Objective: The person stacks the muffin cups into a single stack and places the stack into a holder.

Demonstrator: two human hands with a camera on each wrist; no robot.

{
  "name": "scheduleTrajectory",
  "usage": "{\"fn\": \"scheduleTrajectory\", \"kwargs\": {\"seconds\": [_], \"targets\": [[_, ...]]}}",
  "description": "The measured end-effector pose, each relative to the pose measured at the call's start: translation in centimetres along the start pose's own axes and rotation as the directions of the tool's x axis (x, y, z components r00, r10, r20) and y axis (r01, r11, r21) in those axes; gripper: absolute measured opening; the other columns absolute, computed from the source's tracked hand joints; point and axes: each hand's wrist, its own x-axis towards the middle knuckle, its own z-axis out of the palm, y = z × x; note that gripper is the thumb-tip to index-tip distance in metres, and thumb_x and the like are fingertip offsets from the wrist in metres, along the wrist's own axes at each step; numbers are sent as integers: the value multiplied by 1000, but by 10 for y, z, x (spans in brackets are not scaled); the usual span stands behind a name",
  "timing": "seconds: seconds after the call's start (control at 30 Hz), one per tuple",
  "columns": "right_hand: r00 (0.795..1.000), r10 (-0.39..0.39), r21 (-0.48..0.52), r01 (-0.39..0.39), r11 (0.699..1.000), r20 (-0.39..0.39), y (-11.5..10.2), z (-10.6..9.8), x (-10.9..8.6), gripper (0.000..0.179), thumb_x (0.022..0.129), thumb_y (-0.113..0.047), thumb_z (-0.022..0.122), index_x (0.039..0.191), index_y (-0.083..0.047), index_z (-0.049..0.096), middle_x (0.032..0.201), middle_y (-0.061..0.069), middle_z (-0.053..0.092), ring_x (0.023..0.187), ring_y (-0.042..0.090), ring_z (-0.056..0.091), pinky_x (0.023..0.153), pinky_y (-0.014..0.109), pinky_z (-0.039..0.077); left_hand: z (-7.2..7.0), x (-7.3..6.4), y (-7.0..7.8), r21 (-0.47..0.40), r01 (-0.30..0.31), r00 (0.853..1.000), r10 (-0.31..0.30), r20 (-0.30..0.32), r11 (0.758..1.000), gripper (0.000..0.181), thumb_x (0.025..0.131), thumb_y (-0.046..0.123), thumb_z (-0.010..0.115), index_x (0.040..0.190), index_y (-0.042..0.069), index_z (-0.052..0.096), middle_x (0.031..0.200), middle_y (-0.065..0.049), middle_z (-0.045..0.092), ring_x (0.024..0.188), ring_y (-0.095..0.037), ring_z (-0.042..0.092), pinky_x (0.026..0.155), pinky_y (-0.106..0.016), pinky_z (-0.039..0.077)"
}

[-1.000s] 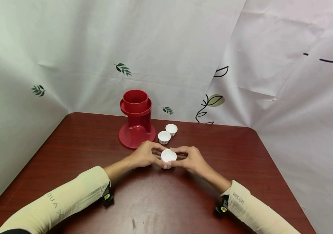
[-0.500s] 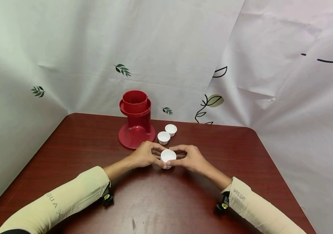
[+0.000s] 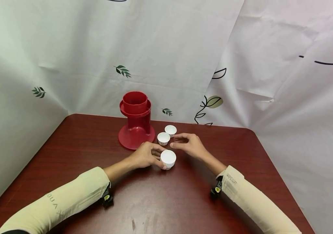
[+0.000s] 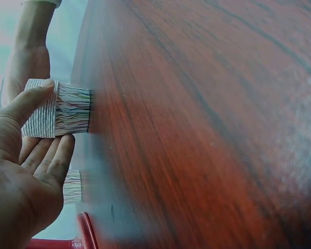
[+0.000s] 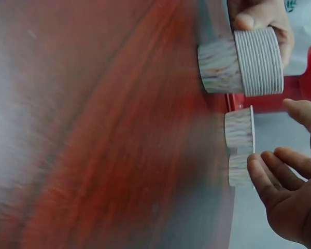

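We are steadying the stack of small white pleated paper cups (image 3: 168, 158) on the dark red wooden table (image 3: 160, 201) with our left hand (image 3: 146, 155), thumb and fingers pinching its side, probably so that it is not tipping. Our right hand (image 3: 190, 145) is hovering just beside the two single white paper cups (image 3: 163, 138) near the red plastic dispenser stand (image 3: 136, 121), fingers loosely spread and gripping nothing.

From the left wrist, the left hand (image 4: 20, 171) runs off the frame's left and bottom edges, and its fingers cover part of the stack of paper cups (image 4: 59, 109). The red stand (image 4: 67, 239) shows only as a sliver at the bottom. From the right wrist, the tabletop (image 5: 103, 129) is smeared with blur, and the right hand (image 5: 290, 187) is cut by the right edge.
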Motion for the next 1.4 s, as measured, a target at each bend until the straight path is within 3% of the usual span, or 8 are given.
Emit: {"fn": "scheduleTrajectory", "kwargs": {"seconds": [0.23, 0.77, 1.1, 1.4], "targets": [[1000, 18, -76, -18, 997, 2, 7, 2, 17, 53, 90, -31, 95, 135, -5, 81, 126, 16, 85, 119, 30, 82, 106, 46, 69, 0, 0, -2, -5, -1, 1000, 1, 1, 1000, 53, 78, 3, 101, 127, -3, 81, 117, -15, 86, 111, -28, 86, 98, -35, 71], [999, 41, -133, -40, 990, 2, 12, 12, 40, 62, 83, -34, 101, 134, -6, 81, 125, 10, 85, 113, 25, 83, 102, 41, 69, 0, 1, -2, -4, 0, 1000, 0, -2, 1000, 54, 77, 3, 102, 127, -2, 81, 117, -15, 86, 111, -26, 86, 98, -35, 71], [999, 40, -124, -40, 991, -5, 9, 24, 45, 65, 82, -29, 102, 137, -3, 78, 119, 12, 87, 110, 23, 84, 97, 36, 70, 1, 1, -2, -12, 13, 1000, -13, -7, 1000, 57, 76, 2, 102, 128, -3, 80, 116, -17, 86, 109, -26, 86, 97, -35, 71], [999, 20, -111, -23, 994, -29, 10, 29, 46, 56, 85, -28, 100, 131, -4, 81, 116, 12, 87, 108, 23, 84, 94, 34, 70, 0, 0, -2, -2, 15, 1000, -15, -16, 1000, 57, 75, 3, 102, 128, -3, 81, 115, -16, 86, 107, -25, 86, 97, -35, 71]]}}
